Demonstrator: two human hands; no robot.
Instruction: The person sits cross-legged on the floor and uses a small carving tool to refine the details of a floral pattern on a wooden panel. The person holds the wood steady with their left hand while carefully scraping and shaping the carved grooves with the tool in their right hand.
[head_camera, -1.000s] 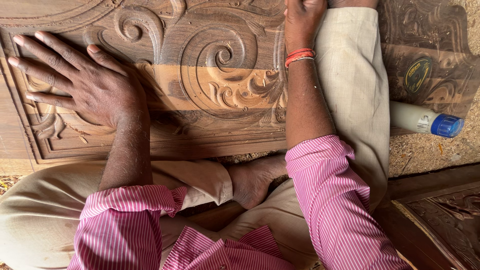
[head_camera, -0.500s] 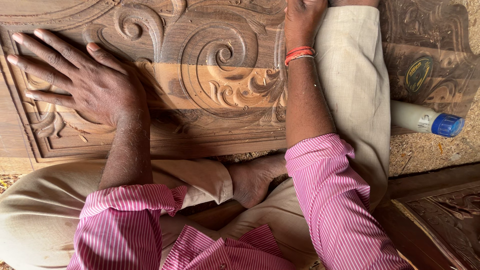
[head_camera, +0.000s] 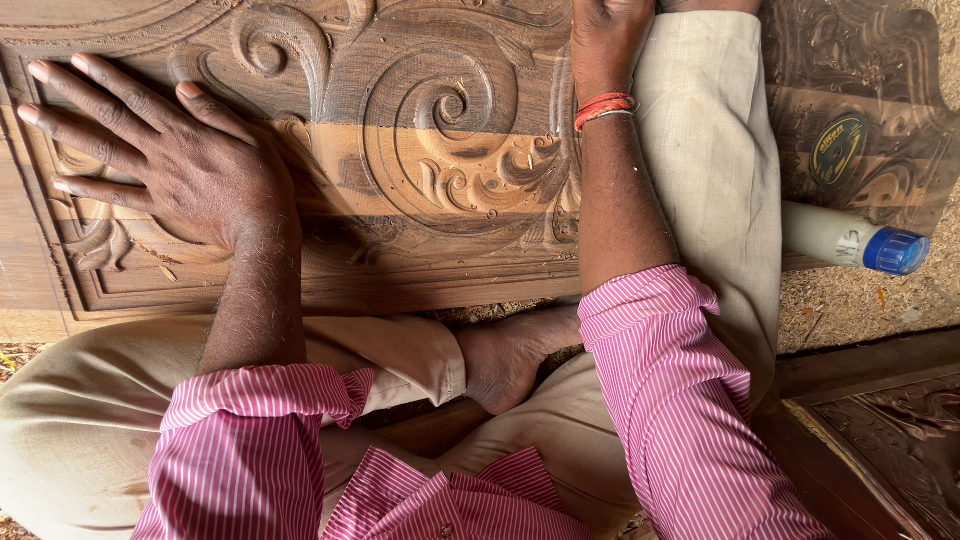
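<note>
Seen from above, cross-legged on a sawdust floor (head_camera: 860, 300), with the near edge of the panel (head_camera: 430, 150) running just above the knees and a bare foot (head_camera: 505, 360) tucked close under that edge. Little free room on the right: trouser leg (head_camera: 710, 160) laid across the panel beside the right forearm, and past it a white bottle (head_camera: 850, 238) with a blue cap lying on its side, partly on a second carved board (head_camera: 860, 110), partly on the sawdust. More carved wood (head_camera: 890, 440) at lower right, hemming in that corner. Left hand (head_camera: 165, 155) flat on the panel's left part, fingers spread wide, palm down, touching the raised border and a leaf motif. Right hand (head_camera: 605, 40) at the top edge of view, resting on the panel beside a large spiral; fingers cut off, so cannot tell whether spread or gripping. Red bangles (head_camera: 603, 108) on that wrist. Panel lying flat between and under both hands: brown wood, deep scrolls and leaves, a paler band across the middle, stepped frame along the near edge
</note>
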